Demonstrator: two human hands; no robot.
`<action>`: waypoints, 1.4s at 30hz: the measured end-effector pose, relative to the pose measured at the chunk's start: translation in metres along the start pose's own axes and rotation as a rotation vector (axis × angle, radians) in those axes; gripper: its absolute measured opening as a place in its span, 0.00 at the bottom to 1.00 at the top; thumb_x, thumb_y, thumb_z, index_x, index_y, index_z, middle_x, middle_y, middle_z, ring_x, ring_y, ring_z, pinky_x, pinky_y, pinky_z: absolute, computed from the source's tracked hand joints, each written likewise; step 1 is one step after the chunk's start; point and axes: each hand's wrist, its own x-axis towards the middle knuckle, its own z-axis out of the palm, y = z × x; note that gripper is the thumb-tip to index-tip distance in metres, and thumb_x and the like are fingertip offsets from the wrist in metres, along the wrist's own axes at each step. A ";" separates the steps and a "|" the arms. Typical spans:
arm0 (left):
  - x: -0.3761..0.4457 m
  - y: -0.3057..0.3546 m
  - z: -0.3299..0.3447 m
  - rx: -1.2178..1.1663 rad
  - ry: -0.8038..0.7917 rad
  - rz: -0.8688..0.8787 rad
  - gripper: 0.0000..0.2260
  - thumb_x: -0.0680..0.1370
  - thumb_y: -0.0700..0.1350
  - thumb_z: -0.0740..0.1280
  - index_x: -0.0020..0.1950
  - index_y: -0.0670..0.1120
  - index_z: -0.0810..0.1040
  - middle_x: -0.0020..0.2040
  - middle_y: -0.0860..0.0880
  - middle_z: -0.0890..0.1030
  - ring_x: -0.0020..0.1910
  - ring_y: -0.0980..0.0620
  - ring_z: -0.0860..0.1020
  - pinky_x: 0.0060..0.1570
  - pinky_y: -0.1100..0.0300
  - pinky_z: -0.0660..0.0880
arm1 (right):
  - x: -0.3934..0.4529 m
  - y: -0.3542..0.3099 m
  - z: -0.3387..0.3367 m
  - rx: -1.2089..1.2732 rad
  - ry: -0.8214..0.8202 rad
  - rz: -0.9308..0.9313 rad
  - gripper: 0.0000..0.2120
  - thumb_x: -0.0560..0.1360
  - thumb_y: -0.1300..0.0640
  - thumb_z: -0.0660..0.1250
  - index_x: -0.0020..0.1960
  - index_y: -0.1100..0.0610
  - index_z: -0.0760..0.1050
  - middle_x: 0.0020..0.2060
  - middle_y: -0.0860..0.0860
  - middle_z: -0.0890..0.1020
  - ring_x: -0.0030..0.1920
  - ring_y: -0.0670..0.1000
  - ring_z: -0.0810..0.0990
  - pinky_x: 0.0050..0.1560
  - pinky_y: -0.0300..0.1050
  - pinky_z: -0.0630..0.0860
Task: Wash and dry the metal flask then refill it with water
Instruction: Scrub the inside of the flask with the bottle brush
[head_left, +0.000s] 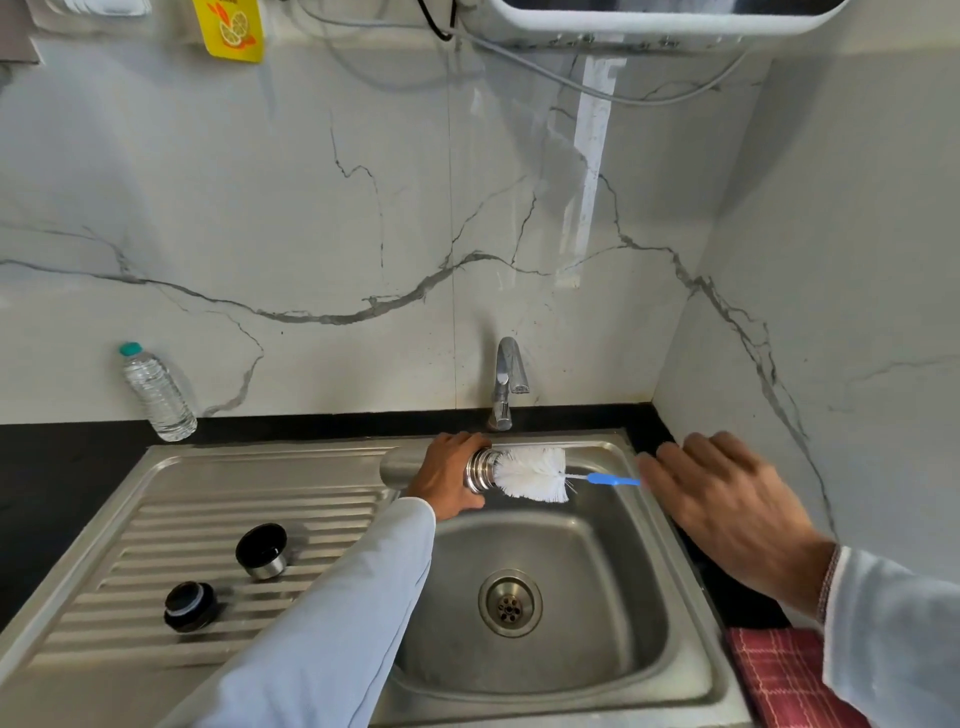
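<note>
Nearest us, a red checked cloth (779, 675) lies on the black counter (57, 483) right of the sink (545, 670). On the drainboard (171, 525) rest a black stopper (190, 606) and a steel-rimmed cap (262, 551). Our left hand (451, 480) wraps its grip around the metal flask (395, 465), held sideways over the basin. A white bottle brush (535, 474) enters its mouth; our right hand (727, 504) holds the blue handle, though we cannot tell how its grip closes. Beyond stand the tap (506, 382) and a plastic water bottle (156, 392).

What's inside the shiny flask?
The white bristles of a bottle brush poke into the mouth of the flask, which the left hand grips. The flask's metal wall hides everything deeper inside.
</note>
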 end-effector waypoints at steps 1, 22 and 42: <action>0.001 0.001 -0.002 -0.004 0.007 -0.006 0.35 0.58 0.44 0.82 0.64 0.44 0.78 0.55 0.45 0.80 0.52 0.42 0.75 0.55 0.51 0.71 | -0.003 -0.004 0.005 0.015 0.064 -0.054 0.10 0.81 0.59 0.59 0.56 0.60 0.78 0.41 0.55 0.76 0.38 0.59 0.75 0.40 0.54 0.74; 0.013 -0.019 -0.018 0.065 0.030 0.002 0.31 0.56 0.45 0.80 0.59 0.48 0.78 0.49 0.49 0.80 0.49 0.43 0.77 0.56 0.49 0.69 | 0.052 -0.007 -0.015 0.816 -0.669 0.349 0.13 0.83 0.47 0.62 0.54 0.55 0.81 0.39 0.49 0.82 0.38 0.48 0.82 0.40 0.41 0.75; 0.009 -0.020 -0.019 0.062 0.004 -0.013 0.32 0.56 0.46 0.80 0.59 0.48 0.78 0.51 0.49 0.80 0.50 0.44 0.77 0.57 0.49 0.69 | 0.103 -0.044 0.013 1.415 -0.909 0.653 0.13 0.83 0.56 0.61 0.50 0.59 0.83 0.28 0.46 0.74 0.27 0.45 0.68 0.24 0.37 0.62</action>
